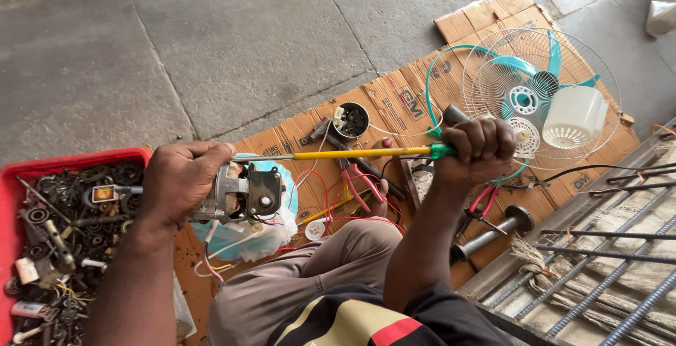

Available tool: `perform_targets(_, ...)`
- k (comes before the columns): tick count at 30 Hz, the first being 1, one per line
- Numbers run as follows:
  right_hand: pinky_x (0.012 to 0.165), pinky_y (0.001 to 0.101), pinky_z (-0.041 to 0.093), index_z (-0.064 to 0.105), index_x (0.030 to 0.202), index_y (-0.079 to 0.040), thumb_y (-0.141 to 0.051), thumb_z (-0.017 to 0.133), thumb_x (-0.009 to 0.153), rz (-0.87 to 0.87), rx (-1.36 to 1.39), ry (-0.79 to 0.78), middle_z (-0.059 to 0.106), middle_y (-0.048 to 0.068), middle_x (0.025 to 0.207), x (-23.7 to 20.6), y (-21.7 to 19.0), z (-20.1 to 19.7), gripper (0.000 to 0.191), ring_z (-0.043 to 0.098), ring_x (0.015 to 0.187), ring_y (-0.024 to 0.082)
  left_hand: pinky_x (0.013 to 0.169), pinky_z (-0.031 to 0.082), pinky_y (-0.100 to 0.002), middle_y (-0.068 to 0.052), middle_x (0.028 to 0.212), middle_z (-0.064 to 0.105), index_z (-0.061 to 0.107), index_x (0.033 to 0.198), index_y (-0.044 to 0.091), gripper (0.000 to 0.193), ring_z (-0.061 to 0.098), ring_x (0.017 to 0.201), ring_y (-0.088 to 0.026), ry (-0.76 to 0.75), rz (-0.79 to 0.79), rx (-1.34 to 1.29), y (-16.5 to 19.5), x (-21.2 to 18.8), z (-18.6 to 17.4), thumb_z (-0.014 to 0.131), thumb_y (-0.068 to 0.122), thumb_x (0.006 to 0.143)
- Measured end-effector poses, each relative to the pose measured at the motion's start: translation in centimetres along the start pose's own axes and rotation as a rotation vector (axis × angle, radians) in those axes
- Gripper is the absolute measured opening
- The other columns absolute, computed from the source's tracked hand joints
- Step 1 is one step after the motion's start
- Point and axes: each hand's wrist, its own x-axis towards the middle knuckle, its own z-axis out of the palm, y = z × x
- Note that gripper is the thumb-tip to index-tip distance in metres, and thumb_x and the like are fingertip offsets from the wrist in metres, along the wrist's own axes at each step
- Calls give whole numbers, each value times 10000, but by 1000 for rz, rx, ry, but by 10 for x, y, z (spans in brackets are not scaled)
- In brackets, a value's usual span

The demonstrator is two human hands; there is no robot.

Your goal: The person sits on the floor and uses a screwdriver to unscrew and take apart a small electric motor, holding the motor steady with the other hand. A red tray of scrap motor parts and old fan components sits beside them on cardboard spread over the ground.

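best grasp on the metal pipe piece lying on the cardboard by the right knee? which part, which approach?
Probably the plain shaft of the metal pipe piece, taken from above with fingers across its width. It lies flat on the cardboard, flared end up-right, so the straight mid-section looks the most even span. The red-handled pliers crowd its upper-left side, so come from the side toward the steel rods.

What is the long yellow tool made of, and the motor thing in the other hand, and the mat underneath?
The screwdriver in the right hand looks like a grey metal rod under a glossy yellow sleeve, probably plastic. The motor in the left hand looks like dull grey metal with a black, likely plastic, part. The mat is brown cardboard: flat, creased, with torn flaps.
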Motion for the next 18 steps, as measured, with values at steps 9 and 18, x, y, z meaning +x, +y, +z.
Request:
perform_targets(9,804,391,530,649,956,5,-209,478,988,-225,-245,782,594,82,831,4,26,32,276,564,813,205,658,543,-281,-28,799,788,827,963,40,280,679,686,-86,10,18,-29,2,-1,1,732,290,880)
perform_targets(18,592,305,461,652,1011,-43,-187,558,1064,-52,107,-178,497,-11,642,0,16,-11,180,492,600,119,637,532,-273,-22,776,776,829,951,36,266,661,675,-71,-7,31,-21,1,-3,-3,728,275,889)
